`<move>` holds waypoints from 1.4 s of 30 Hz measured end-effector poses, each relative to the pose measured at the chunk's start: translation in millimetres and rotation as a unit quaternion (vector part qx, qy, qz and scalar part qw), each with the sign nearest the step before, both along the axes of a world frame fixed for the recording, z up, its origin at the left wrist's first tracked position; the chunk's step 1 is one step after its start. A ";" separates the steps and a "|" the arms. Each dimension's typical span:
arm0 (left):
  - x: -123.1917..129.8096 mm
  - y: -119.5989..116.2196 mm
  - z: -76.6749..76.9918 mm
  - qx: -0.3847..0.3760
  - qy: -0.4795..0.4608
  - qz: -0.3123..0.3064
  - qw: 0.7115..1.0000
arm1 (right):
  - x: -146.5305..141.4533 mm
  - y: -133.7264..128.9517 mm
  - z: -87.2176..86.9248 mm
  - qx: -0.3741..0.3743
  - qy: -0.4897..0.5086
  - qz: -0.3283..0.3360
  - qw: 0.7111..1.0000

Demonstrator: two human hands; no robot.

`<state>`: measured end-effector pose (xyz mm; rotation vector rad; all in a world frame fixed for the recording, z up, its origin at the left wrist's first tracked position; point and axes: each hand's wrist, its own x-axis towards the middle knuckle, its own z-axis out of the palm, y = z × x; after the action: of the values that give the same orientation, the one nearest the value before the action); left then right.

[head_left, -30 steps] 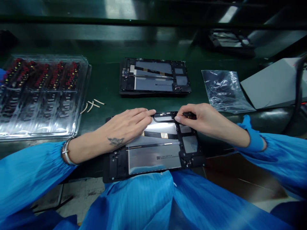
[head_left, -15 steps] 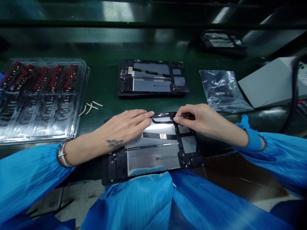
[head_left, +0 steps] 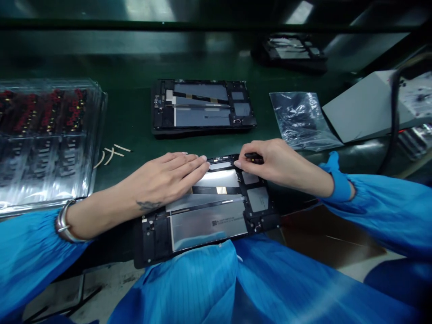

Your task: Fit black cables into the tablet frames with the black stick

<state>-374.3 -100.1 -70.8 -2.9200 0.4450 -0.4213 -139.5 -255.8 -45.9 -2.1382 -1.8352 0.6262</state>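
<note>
Dark green worktop [head_left: 133, 114] stretches under a shadowed shelf, and I stand watching one person work at its near edge. Compared with one second ago, little is different: the wearer's gaze turns slightly to the right, while both hands keep their places on the tablet-like device [head_left: 207, 229]. For me this means that the fine work at its far edge is still going on.

That device lies slightly tilted in the middle, its near edge against the blue garment [head_left: 182, 283]. The left hand [head_left: 168, 177] rests flat upon its far left part, fingers extended, grasping nothing. The right hand [head_left: 276, 157] pinches thumb against fingers at the far edge, toward one o'clock, and grasps one dark tool [head_left: 254, 158]; its tip I cannot see.

Now I count from the device. One second device [head_left: 202, 118] is at twelve o'clock, and one third device [head_left: 290, 51] farther away at one. Toward two I find one plastic bag [head_left: 299, 119] and, just beside it, one grey box [head_left: 361, 108]. Toward ten lie four pale strips [head_left: 110, 156], then transparent trays [head_left: 98, 135], seemingly stacked, with at least four red-and-black parts [head_left: 76, 110].
</note>
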 end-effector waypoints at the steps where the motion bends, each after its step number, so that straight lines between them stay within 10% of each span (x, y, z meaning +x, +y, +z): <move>1: -0.6 0.6 -0.6 -0.006 0.003 -0.001 1.000 | -0.3 0.4 0.2 -0.004 -0.007 0.002 1.000; 35: 14.5 -5.9 9.2 0.087 0.026 -0.011 0.996 | 3.1 3.3 -7.7 0.008 -0.045 0.037 0.998; 39: 31.3 -11.3 11.6 0.109 0.051 0.000 0.993 | -5.0 -12.4 4.2 0.170 -0.070 0.012 0.983; 42: 43.5 -11.8 16.3 0.069 0.082 0.000 0.994 | -29.3 -37.9 9.8 0.306 0.103 -0.006 0.946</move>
<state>-330.7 -111.9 -54.6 -2.8308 0.4760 -0.1457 -168.8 -293.7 -36.1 -1.6055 -1.6238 0.2144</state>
